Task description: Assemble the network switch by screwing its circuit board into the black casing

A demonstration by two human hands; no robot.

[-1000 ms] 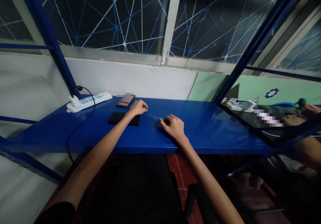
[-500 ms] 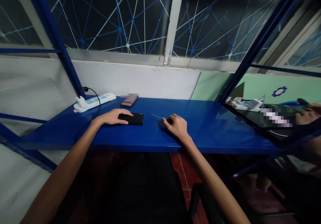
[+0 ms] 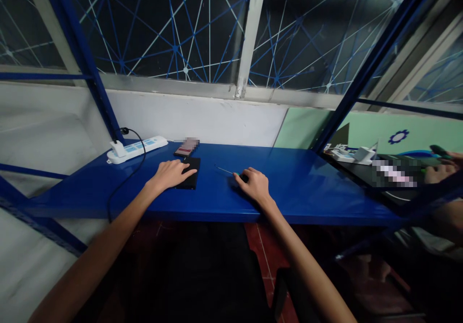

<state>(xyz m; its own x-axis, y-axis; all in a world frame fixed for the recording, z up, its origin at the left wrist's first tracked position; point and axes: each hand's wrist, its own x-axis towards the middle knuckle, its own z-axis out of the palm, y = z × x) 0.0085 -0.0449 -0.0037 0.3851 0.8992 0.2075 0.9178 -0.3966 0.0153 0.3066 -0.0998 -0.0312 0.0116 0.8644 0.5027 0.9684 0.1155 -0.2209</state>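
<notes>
On the blue table [image 3: 217, 202] lies a flat black rectangular case [image 3: 191, 173], its long side pointing away from me. My left hand [image 3: 170, 174] grips its left part, with the thumb across the top face and the other fingers near its far edge. To the right, my right hand [image 3: 255, 183] is closed round the dark handle of a screwdriver [image 3: 226, 170], a bit of green showing by the thumb. The thin metal shaft points left toward the case, apart from it and low over the table. Most of the handle is hidden in the palm.
A white power strip [image 3: 139, 149] with a plugged-in black cable [image 3: 144, 154] lies at the back left. Beside it is a phone [image 3: 187, 146], partly blurred out. A co-worker's hands [image 3: 443, 166] and a black mat [image 3: 361, 174] are at the far right. Blue posts flank the table.
My left hand has turned the black case about a quarter turn, from lying sideways to pointing away from me, and shifted it slightly left. My right hand with the screwdriver has hardly moved.
</notes>
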